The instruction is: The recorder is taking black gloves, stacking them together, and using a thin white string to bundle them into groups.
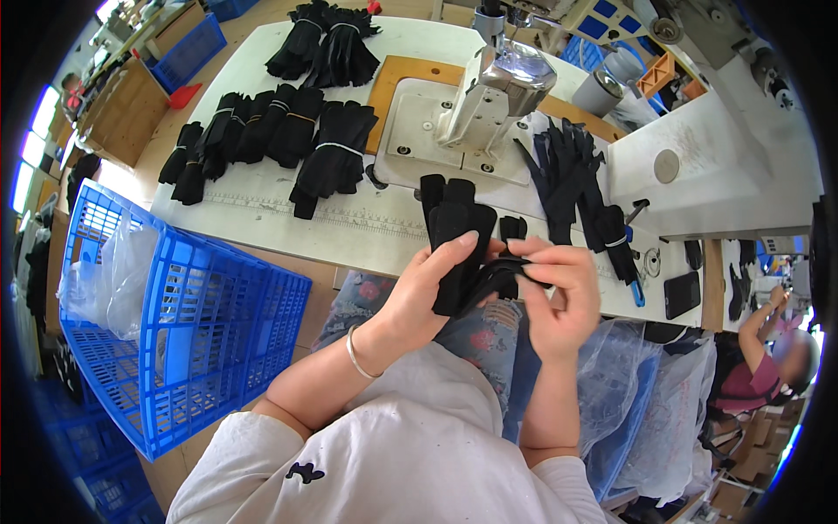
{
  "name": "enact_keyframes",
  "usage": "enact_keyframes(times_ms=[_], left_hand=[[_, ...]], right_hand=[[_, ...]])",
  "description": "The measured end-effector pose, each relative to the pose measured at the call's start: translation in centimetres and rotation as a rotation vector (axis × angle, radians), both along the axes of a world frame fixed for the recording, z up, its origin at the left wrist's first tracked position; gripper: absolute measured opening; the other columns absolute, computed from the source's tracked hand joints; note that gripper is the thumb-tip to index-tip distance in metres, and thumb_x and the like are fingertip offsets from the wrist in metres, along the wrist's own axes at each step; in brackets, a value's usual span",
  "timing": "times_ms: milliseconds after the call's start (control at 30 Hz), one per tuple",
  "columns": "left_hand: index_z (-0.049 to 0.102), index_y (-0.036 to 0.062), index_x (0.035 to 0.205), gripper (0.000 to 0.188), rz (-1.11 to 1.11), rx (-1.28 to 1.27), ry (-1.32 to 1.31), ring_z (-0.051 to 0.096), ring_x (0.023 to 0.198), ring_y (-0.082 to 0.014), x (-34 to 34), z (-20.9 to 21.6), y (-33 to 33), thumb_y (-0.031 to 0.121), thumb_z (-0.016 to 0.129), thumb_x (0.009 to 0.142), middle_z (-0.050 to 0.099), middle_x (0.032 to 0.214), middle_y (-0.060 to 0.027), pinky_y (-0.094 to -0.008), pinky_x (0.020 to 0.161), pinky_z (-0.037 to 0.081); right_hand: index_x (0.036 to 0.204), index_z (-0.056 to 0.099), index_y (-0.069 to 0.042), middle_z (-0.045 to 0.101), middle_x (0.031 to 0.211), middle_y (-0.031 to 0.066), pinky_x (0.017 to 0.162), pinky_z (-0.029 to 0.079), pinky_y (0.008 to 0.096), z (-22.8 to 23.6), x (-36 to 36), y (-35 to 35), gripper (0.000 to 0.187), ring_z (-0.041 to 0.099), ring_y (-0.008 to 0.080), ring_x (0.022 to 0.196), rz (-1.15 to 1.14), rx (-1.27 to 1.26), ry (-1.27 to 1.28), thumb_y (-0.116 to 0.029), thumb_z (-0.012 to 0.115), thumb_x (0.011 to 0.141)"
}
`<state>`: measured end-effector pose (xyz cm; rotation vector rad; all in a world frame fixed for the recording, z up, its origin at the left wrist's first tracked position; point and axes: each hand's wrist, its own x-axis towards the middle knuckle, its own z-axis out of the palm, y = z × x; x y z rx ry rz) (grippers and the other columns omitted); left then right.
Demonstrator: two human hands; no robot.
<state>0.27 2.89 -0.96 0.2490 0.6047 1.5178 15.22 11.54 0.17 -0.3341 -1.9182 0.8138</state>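
Observation:
A stack of black fabric strips (461, 229) is gripped in my left hand (426, 284), the thumb pressed on top of it. My right hand (559, 297) pinches the fanned-out ends of black strips on the right side of the same stack. Both hands are over my lap at the table's front edge. Just beyond them stands the sewing machine head (497, 87) on its white bed. Several tied bundles of black strips (336, 148) lie on the table to the left. Loose black strips (563, 170) are heaped right of the machine.
A blue plastic crate (218, 336) holding a clear bag (127, 271) stands at my left. Along the right are a dark phone (682, 295), the white machine arm (698, 166) and clear plastic bags (663, 410). Another person (759, 371) is at far right.

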Motion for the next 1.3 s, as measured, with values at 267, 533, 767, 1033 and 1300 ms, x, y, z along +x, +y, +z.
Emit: enact_keyframes(times_ms=[267, 533, 767, 1033, 1300], left_hand=[[0.057, -0.0031, 0.114, 0.037, 0.220, -0.084, 0.151, 0.066, 0.073, -0.0206, -1.3, -0.6, 0.2, 0.031, 0.055, 0.098, 0.064, 0.084, -0.0070, -0.0353, 0.066, 0.055], [0.049, -0.0012, 0.125, 0.048, 0.009, -0.018, 0.213, 0.043, 0.056, -0.0089, -1.1, -1.8, 0.3, 0.041, 0.043, 0.103, 0.055, 0.082, -0.0039, -0.0253, 0.053, 0.037], [0.046, -0.0009, 0.132, 0.051, -0.025, 0.108, 0.063, 0.048, 0.062, -0.0094, -1.2, -2.4, 0.4, 0.041, 0.042, 0.103, 0.056, 0.091, -0.0046, -0.0259, 0.057, 0.039], [0.055, 0.0009, 0.118, 0.038, -0.008, 0.012, 0.273, 0.053, 0.066, -0.0108, 0.5, -1.6, -0.1, 0.034, 0.044, 0.103, 0.057, 0.073, -0.0037, -0.0263, 0.061, 0.042], [0.054, 0.0019, 0.120, 0.044, 0.006, 0.070, 0.109, 0.049, 0.065, -0.0077, 0.5, -1.5, -0.2, 0.041, 0.045, 0.102, 0.055, 0.079, -0.0002, -0.0233, 0.059, 0.040]], right_hand=[[0.098, 0.064, 0.001, 0.063, 0.093, 0.0035, 0.064, 0.050, 0.0230, 3.0, 5.1, 5.3, 0.016, 0.057, 0.0061, 0.071, -0.099, -0.549, -0.242, -0.001, 0.067, 0.082], [0.102, 0.065, -0.001, 0.064, 0.089, 0.0045, 0.065, 0.047, 0.0248, -1.1, 1.9, 7.3, 0.022, 0.059, 0.0104, 0.071, -0.197, -0.463, -0.608, 0.001, 0.066, 0.081], [0.108, 0.067, -0.005, 0.064, 0.107, 0.0077, 0.085, 0.046, 0.0350, -1.0, 0.8, 5.6, 0.030, 0.056, 0.0272, 0.103, -0.423, 0.141, -0.498, -0.005, 0.071, 0.078], [0.106, 0.067, -0.004, 0.063, 0.099, 0.0069, 0.073, 0.047, 0.0351, 1.0, -2.6, -0.4, 0.039, 0.058, 0.0243, 0.087, -0.247, 0.120, -0.276, -0.005, 0.080, 0.069], [0.097, 0.066, -0.002, 0.066, 0.088, 0.0080, 0.074, 0.050, 0.0278, -0.2, -2.6, -1.1, 0.020, 0.064, 0.0171, 0.078, -0.069, -0.199, -0.004, 0.004, 0.072, 0.078]])
